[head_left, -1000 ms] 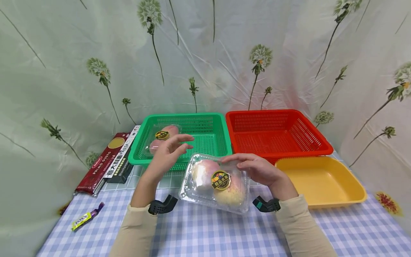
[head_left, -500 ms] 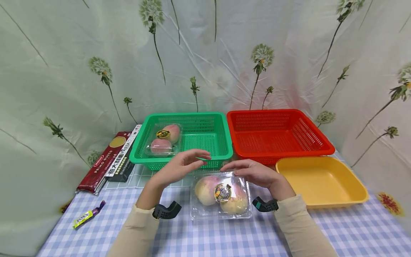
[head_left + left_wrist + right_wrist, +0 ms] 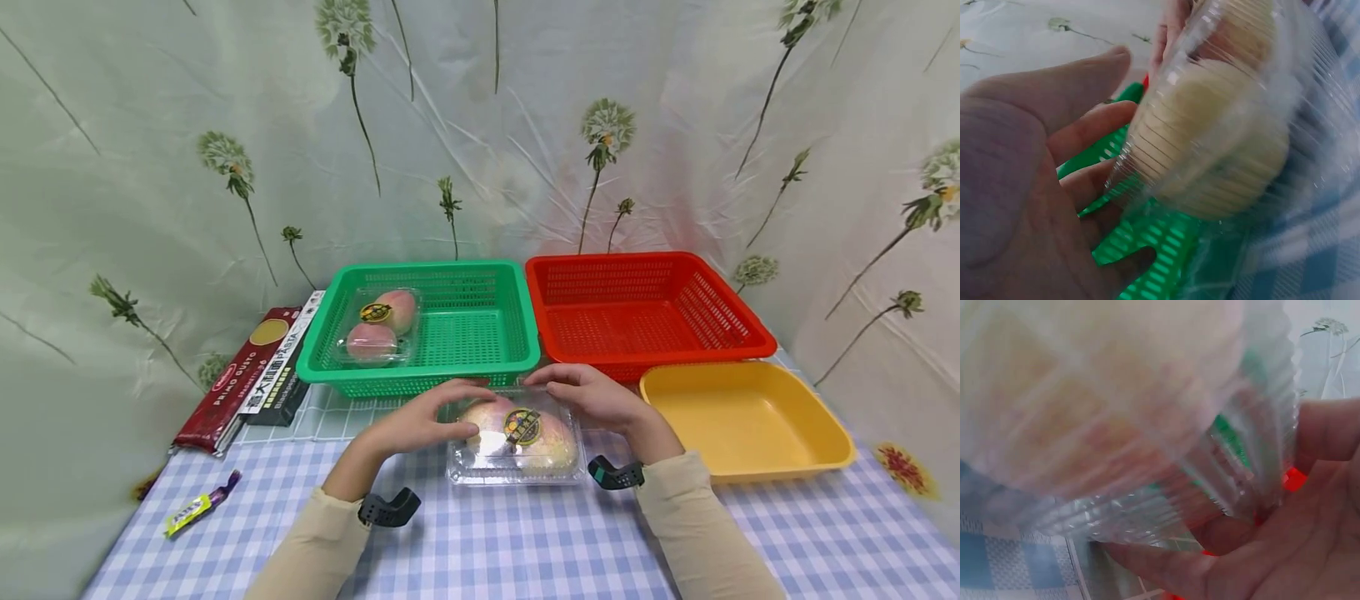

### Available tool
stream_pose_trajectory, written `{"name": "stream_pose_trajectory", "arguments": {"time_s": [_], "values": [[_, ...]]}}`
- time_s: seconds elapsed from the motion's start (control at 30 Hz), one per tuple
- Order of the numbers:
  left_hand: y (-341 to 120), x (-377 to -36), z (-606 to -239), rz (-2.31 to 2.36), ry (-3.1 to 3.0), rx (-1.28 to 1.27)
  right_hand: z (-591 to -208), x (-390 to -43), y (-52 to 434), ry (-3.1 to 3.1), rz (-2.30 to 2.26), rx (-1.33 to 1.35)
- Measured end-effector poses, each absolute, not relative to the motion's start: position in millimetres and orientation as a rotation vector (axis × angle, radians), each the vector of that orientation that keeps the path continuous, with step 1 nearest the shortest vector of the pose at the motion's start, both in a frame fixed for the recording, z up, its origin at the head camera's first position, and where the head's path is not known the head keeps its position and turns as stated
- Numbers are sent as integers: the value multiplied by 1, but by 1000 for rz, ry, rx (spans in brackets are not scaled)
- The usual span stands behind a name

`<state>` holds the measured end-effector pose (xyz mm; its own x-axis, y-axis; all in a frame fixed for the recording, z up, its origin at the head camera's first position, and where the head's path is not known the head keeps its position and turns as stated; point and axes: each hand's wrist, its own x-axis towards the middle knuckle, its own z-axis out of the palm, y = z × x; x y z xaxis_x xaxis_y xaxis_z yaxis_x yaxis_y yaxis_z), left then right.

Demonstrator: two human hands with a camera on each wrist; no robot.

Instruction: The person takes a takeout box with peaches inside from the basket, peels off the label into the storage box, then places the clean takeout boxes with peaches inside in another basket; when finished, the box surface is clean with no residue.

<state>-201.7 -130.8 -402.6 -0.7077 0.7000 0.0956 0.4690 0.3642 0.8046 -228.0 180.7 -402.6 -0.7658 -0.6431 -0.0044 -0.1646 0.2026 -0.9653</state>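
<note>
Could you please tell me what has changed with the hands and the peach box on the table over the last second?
The clear peach box came down from a tilted hold onto the checked cloth. The left hand, earlier raised near the green basket, dropped to the box's left end; the right hand stayed on its far right side. The second peach box, baskets and yellow tray stayed put.

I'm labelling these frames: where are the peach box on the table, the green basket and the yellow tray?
peach box [image 3: 517, 454], head view, clear lid near sticker.
green basket [image 3: 420, 379], head view, front rim.
yellow tray [image 3: 750, 421], head view, bare floor.
</note>
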Motion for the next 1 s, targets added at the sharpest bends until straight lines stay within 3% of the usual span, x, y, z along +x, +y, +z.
{"name": "stream_pose_trajectory", "arguments": {"time_s": [0.5, 1.0], "values": [[-132, -209, -430, 1379, 2275, 960, -359, -210, 192, 2495, -1106, -872], [-127, -210, -444, 1454, 2252, 1020, -352, -203, 176, 2449, -1130, -819]]}}
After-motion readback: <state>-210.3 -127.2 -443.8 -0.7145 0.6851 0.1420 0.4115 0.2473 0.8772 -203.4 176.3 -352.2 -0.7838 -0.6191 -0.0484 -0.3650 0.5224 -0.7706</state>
